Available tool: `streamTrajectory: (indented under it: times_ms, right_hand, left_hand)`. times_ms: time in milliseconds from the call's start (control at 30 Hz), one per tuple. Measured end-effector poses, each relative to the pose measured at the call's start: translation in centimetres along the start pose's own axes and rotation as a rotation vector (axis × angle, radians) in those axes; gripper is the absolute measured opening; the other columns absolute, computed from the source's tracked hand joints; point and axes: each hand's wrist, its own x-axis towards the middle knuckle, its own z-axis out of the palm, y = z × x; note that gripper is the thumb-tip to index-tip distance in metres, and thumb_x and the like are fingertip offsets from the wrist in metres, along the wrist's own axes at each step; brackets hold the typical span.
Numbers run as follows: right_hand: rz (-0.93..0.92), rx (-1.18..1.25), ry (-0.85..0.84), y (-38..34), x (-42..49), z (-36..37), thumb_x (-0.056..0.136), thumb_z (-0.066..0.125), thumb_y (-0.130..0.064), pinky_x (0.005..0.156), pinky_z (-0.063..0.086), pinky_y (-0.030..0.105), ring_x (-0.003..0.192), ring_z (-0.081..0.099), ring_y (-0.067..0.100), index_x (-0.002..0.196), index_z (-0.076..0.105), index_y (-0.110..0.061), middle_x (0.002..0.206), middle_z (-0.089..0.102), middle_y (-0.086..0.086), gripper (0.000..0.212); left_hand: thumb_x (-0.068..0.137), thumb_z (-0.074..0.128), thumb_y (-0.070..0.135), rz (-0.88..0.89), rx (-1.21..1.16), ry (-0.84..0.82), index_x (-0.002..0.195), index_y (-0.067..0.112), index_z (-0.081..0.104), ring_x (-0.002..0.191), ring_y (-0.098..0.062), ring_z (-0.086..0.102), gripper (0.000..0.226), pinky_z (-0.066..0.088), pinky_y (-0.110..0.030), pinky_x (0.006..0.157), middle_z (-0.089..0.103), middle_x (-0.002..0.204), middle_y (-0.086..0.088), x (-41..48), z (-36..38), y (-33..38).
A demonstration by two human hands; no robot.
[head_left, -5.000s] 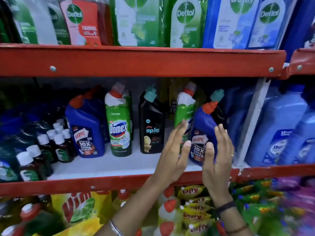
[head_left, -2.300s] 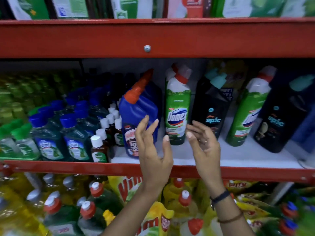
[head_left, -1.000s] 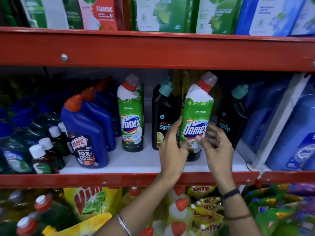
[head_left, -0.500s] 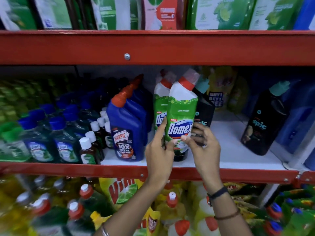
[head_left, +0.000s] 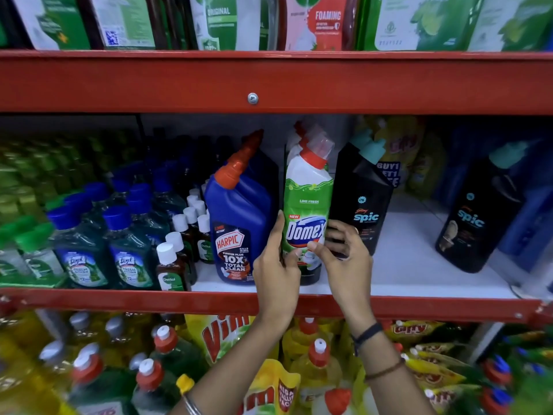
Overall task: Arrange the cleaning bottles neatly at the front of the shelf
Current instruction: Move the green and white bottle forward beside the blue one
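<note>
A green Domex bottle [head_left: 306, 205] with a red cap stands near the front of the white shelf [head_left: 404, 271]. My left hand [head_left: 276, 265] wraps its left side and my right hand [head_left: 341, 256] grips its lower right side. A second Domex bottle is partly hidden right behind it. A blue Harpic bottle [head_left: 239, 229] stands just to the left, touching or nearly touching. A black Spic bottle [head_left: 362, 199] stands just to the right, behind my right hand. Another black Spic bottle [head_left: 475, 214] stands apart at the far right.
Small brown Dettol bottles [head_left: 170, 265] and blue-capped Lizol bottles [head_left: 128, 250] fill the shelf's left part. The red front rail [head_left: 149, 301] runs below. The red upper shelf beam [head_left: 269, 82] hangs overhead. Bare shelf lies between the two Spic bottles.
Both hands carried the Domex bottle leftward and set it down in front of the other Domex, between the Harpic and the Spic bottle.
</note>
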Motion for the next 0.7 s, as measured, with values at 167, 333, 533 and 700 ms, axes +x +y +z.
streamTrajectory:
  times_ms: [167, 333, 533, 700]
  right_hand:
    - [-0.011, -0.044, -0.016, 0.2, 0.1, 0.1, 0.077, 0.075, -0.016, 0.071, 0.053, 0.011, 0.087, 0.065, 0.004, 0.108, 0.056, -0.026, 0.097, 0.066, -0.011, 0.038]
    - [-0.027, -0.054, -0.089, 0.3, 0.0, -1.1, 0.086, 0.065, -0.017, 0.071, 0.046, 0.002, 0.096, 0.064, -0.001, 0.119, 0.058, -0.018, 0.105, 0.064, -0.011, 0.034]
    - [-0.081, -0.079, 0.035, 0.5, 0.0, -6.2, 0.089, 0.062, -0.017, 0.090, 0.050, 0.017, 0.106, 0.063, 0.000, 0.120, 0.059, -0.023, 0.113, 0.065, -0.014, 0.032]
    - [-0.151, -0.199, 0.305, 1.8, 1.5, -12.6, 0.090, 0.061, -0.018, 0.100, 0.047, 0.029, 0.115, 0.058, 0.009, 0.123, 0.058, -0.013, 0.120, 0.062, -0.001, 0.034]
  left_hand:
    - [0.089, 0.056, -0.002, 0.031, 0.063, 0.023, 0.145, 0.037, 0.030, 0.102, -0.002, 0.062, 0.073, 0.048, -0.011, 0.080, 0.063, 0.125, 0.005, -0.3, 0.4, -0.3]
    - [0.091, 0.050, -0.004, 0.167, 0.095, 0.089, 0.147, 0.021, 0.028, 0.143, -0.014, 0.032, 0.065, 0.038, -0.004, 0.098, 0.028, 0.158, -0.001, -1.5, 1.6, 0.8]
    - [0.097, 0.046, 0.013, 0.448, 0.010, 0.051, 0.139, 0.015, 0.037, 0.147, -0.021, 0.026, 0.043, 0.031, -0.032, 0.117, 0.031, 0.153, -0.005, -3.0, 5.6, 3.6]
    - [0.098, 0.046, 0.011, 0.462, -0.071, -0.149, 0.137, 0.011, 0.042, 0.144, -0.015, 0.031, 0.039, 0.034, -0.033, 0.115, 0.039, 0.150, -0.006, -3.7, 10.7, 6.0]
